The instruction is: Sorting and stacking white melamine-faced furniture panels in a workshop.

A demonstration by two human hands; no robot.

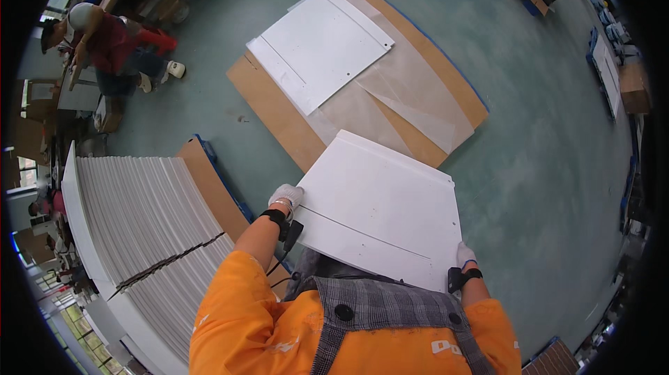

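Grasping a white panel (pixel 380 204) with the gloved left hand (pixel 287 196) at its left edge and the gloved right hand (pixel 465 254) at its right; held before the body, nearer than a second panel (pixel 320 48) lying over brown cardboard (pixel 272 112).

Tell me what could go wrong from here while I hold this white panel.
The held panel could slip if the left hand or right hand loosens its grip at the edge. Its far corner might scratch the white panel lying ahead. The translucent sheet on the brown board lies unevenly, so it might bunch up if stepped on.
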